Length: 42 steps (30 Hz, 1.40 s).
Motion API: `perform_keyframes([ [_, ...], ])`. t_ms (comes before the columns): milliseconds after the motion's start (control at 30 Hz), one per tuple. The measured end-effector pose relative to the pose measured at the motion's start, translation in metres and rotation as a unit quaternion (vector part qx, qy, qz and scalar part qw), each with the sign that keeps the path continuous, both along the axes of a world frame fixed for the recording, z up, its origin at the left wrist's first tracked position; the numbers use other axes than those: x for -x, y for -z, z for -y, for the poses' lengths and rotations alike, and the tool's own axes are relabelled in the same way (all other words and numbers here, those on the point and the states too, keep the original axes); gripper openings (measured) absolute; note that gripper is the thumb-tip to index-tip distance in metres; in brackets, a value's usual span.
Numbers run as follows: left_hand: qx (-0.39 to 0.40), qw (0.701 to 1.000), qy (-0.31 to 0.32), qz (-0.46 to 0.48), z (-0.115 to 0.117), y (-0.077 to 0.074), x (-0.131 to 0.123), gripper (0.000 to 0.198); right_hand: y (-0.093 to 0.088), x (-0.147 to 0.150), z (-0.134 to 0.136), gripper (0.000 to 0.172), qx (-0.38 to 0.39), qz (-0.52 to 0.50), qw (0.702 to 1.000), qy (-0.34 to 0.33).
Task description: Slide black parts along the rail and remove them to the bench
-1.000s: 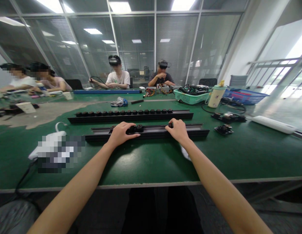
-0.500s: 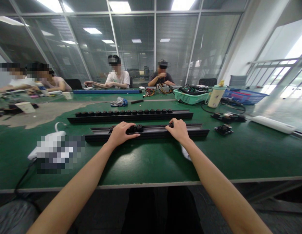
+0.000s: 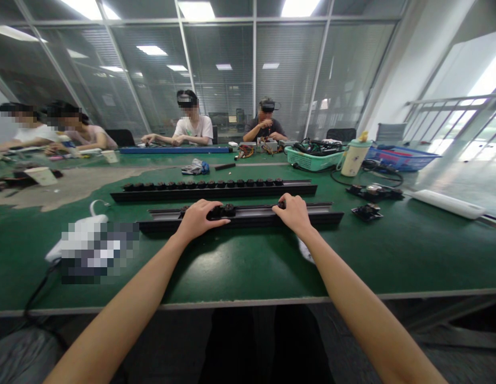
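L hand (image 3: 195, 220): over near rail (image 3: 256, 222), fingers on top, thumb along its front side; thumb & fingers apart w/ blk part (image 3: 215, 212) betw.; can't tell if squeezing.
R hand (image 3: 293, 212): at same rail, right of centre, thumb + fingertips pinching small blk piece (image 3: 280, 205), mostly hidden.
Near rail: flat on green table (image 3: 240, 277), lengthwise across, pale channel bare betw. hands; 2nd blk part (image 3: 229, 209) sits in it just right of L fingertips.
Far rail (image 3: 216, 195): behind, roughly parallel, apart from near one; row of blk parts (image 3: 202, 185) along most of it.
R side: loose blk assy (image 3: 367, 212) on table, past rail end.
Back R: green basket (image 3: 312, 161) w/ cables, yellowish tumbler (image 3: 353, 160) beside it.
Opp. side: co-workers seated.
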<state>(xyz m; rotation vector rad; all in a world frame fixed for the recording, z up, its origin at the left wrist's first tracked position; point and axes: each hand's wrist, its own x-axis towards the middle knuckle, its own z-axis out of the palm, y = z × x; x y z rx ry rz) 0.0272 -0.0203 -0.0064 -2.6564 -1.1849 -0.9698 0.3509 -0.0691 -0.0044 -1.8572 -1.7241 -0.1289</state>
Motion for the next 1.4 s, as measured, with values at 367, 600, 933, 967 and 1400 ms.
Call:
perform_keyframes([
  [367,-0.001,1.000,0.003,0.000,0.0008,-0.0004,0.0003,0.063,-0.0024,0.0000,0.0014,0.022,0.007,0.002,1.000,0.004],
  [600,0.001,1.000,-0.002,-0.001,0.0010,-0.0003,0.0000,0.063,-0.0041,0.0001,0.0026,0.023,0.012,0.005,1.000,0.004],
  [933,-0.011,1.000,0.007,-0.002,-0.0015,0.0015,0.0010,0.065,-0.0039,-0.0016,0.0017,0.024,0.019,0.008,1.000,0.015],
  [967,-0.012,1.000,0.006,-0.002,-0.0016,0.0017,0.0011,0.064,-0.0039,-0.0020,0.0015,0.024,0.020,0.008,1.000,0.019],
  [1400,-0.011,1.000,0.004,-0.005,-0.0014,0.0013,0.0010,0.064,-0.0052,-0.0035,0.0019,0.024,0.024,0.002,0.999,0.035],
])
